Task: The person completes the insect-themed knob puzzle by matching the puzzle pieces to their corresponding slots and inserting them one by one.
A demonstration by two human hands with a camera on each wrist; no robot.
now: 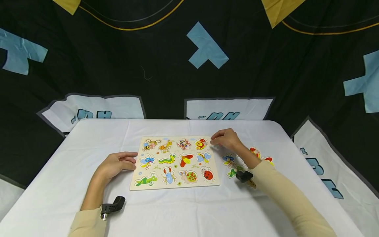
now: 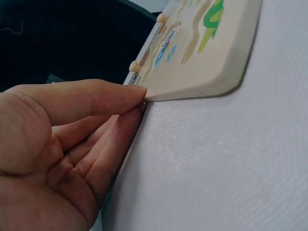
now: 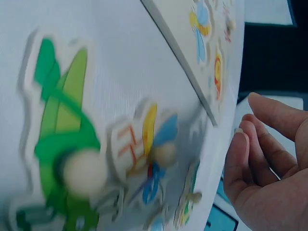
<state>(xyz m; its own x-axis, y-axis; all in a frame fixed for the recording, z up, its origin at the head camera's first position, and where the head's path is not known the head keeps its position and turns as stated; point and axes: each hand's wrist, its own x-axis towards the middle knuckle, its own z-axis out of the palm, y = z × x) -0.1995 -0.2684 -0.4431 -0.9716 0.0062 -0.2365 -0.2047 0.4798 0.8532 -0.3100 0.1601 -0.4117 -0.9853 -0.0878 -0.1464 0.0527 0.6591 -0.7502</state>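
Observation:
A wooden peg puzzle board printed with colourful insects lies flat on the white cloth. At its left edge is my left hand, with the thumb and fingertips touching the edge. In the left wrist view, the thumb stretches to the board's side, above the other fingers. My right hand is beside the upper right corner, its fingers loosely bent with nothing between them. The right wrist view shows a gap between this hand and the board corner. Below its forearm lie loose knobbed puzzle pieces.
The green grasshopper piece lies nearest the right wrist camera, with several other insect pieces around it. Part of the pile is hidden under the right sleeve. A dark printed curtain hangs behind the white table.

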